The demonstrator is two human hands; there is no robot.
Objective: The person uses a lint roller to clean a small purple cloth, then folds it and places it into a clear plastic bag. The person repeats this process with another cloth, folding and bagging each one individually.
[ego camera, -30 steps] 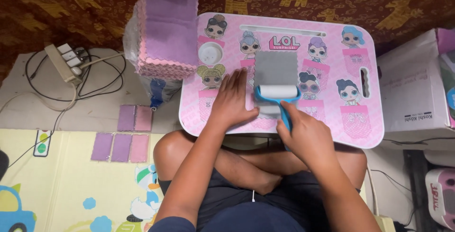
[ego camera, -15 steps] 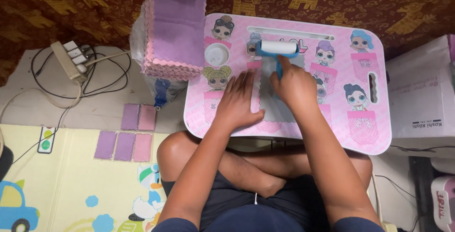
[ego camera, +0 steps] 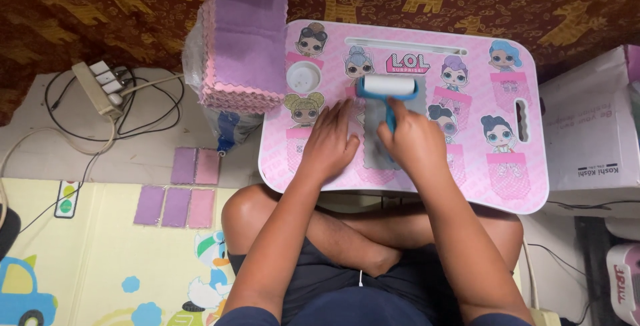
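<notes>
Floor setup: someone's sitting cross-legged on a play mat (ego camera: pixel 100 259) with a pink lap desk (ego camera: pixel 467 186) over their knees. Right hand (ego camera: pixel 417 143) is curling tight around the blue handle of a lint roller (ego camera: pixel 387 87), its drum sitting at the far end of a grey cloth (ego camera: pixel 379 153). Left hand (ego camera: pixel 330 143) is lying flat, fingers spread, pinning the cloth's left edge so it isn't sliding. Cloth stack (ego camera: pixel 243 43) is waiting far left; a few pieces (ego camera: pixel 177 193) are lying on the floor.
</notes>
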